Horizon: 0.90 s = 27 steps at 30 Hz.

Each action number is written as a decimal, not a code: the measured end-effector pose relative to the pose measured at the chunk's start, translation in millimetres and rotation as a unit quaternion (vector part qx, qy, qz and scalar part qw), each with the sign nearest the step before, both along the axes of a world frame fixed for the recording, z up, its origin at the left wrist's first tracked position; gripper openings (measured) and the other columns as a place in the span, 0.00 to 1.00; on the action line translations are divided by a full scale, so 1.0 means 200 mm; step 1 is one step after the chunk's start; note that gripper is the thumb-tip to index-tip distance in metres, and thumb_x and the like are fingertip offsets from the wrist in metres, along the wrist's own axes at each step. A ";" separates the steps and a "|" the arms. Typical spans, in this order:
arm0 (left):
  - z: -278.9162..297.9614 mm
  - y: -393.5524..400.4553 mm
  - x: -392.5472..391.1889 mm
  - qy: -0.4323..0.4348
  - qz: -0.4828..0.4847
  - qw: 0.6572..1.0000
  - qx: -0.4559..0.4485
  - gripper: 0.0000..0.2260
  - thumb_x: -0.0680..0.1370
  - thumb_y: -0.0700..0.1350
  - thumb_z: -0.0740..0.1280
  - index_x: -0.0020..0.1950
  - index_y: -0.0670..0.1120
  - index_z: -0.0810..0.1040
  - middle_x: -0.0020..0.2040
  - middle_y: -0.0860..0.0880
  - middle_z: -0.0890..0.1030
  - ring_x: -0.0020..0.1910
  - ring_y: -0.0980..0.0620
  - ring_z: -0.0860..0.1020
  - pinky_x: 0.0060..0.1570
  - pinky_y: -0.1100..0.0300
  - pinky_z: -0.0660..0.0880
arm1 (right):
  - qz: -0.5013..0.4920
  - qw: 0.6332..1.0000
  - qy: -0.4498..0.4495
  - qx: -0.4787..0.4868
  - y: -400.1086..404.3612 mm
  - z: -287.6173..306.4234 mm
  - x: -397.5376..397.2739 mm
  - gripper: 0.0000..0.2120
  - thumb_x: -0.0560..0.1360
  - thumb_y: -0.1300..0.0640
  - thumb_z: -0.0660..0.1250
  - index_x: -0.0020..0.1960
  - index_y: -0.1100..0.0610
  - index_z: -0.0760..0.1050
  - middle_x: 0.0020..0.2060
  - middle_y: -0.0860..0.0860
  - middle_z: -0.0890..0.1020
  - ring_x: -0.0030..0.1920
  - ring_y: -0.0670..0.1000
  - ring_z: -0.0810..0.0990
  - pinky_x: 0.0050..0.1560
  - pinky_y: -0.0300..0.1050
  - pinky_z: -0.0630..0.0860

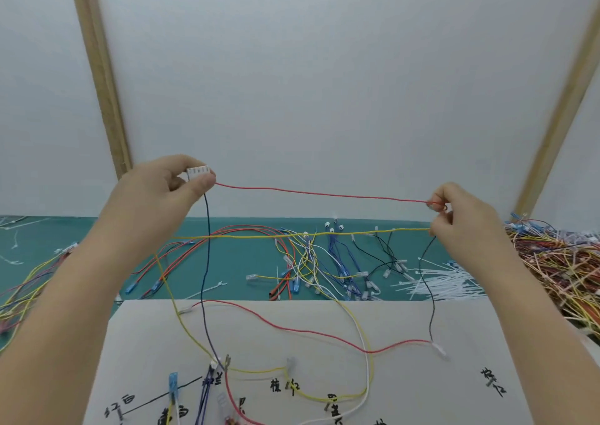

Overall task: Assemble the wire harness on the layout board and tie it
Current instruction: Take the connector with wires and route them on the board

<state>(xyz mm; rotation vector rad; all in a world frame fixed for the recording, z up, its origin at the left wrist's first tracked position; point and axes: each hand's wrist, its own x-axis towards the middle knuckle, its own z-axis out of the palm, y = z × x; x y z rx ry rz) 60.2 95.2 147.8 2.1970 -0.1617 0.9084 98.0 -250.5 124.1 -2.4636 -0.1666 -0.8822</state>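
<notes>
My left hand [162, 190] is raised above the bench and pinches a small white connector [197, 172]. From it a red wire [321, 193] runs taut to my right hand [461, 216], which pinches its far end. A yellow wire [292, 234] also stretches level below the red one to my right hand. A dark blue wire [205, 268] hangs from the connector down to the white layout board [422, 389]. A black wire [425, 281] drops from my right hand to a clear terminal on the board. Red, yellow and white wires lie looped on the board among handwritten labels.
On the green mat [240, 262] behind the board lie loose wires with terminals and a heap of white cable ties [438, 281]. A big tangle of wires [558, 262] fills the right side, another bundle [29, 281] the left. A white wall with wooden strips stands behind.
</notes>
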 end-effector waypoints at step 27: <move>0.03 -0.17 -0.07 0.124 -0.261 0.925 -0.248 0.14 0.60 0.57 0.69 0.40 0.53 0.84 0.26 0.55 0.74 0.26 0.57 0.68 0.25 0.70 0.65 | 0.022 0.992 0.124 0.029 -0.07 0.21 -0.18 0.19 0.75 0.63 0.57 0.54 0.42 0.77 0.49 0.40 0.78 0.42 0.39 0.74 0.43 0.35 0.67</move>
